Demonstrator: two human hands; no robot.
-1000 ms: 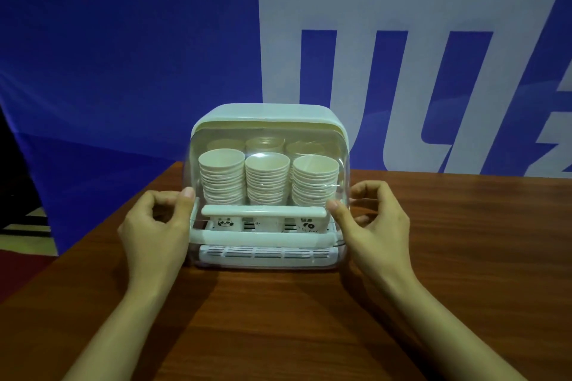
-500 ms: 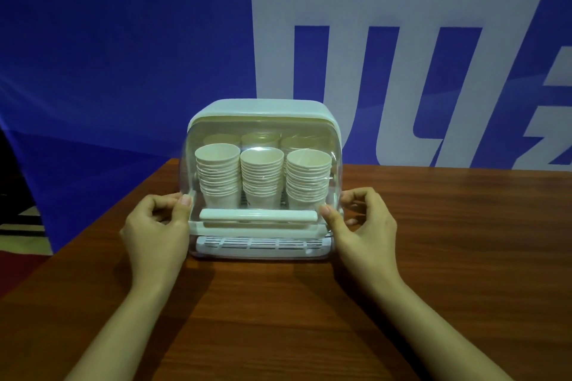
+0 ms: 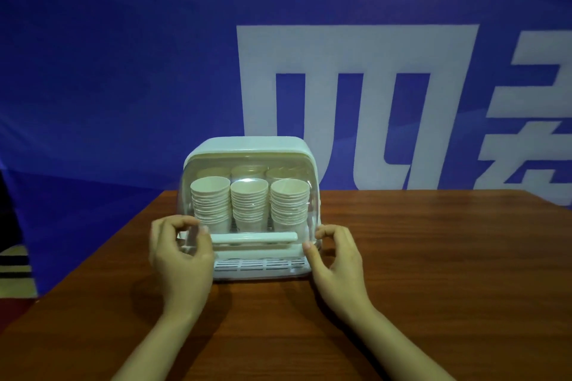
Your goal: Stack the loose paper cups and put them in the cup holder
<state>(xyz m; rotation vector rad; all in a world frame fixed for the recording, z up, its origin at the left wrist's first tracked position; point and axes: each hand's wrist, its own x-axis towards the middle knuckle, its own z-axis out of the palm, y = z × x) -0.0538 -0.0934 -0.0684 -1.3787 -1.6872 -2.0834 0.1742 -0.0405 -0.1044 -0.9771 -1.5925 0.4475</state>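
Cups are already stacked: three tall front stacks of paper cups (image 3: pixel 249 206) stand side by side inside the cup holder (image 3: pixel 247 210), with what look like more stacks behind them, dimly seen through the clear cover. No loose cup shows anywhere on the wooden table (image 3: pixel 433 257), so by my reading the stacking and loading are done and only the closing of the holder is in hand, if anything is left at all.

At the holder's near left corner the left hand (image 3: pixel 179 254) has thumb and fingers curled round the lower edge of the transparent cover (image 3: pixel 198 195), pinching it just beside the end of the white handle bar (image 3: pixel 253 237). The cover appears lowered over the cups down to that bar, though whether it is fully seated I cannot tell. Below the bar the slotted drip tray (image 3: pixel 263 266) sits against the table.

At the right corner the right hand (image 3: pixel 337 260) mirrors the left: fingers bent, thumb tip and forefinger at the cover's lower right edge. It seems to touch or lightly pinch that edge, but the contact is less plain than on the left.

The holder stands upright near the table's middle, in front of a blue banner (image 3: pixel 123 71) with large white characters.
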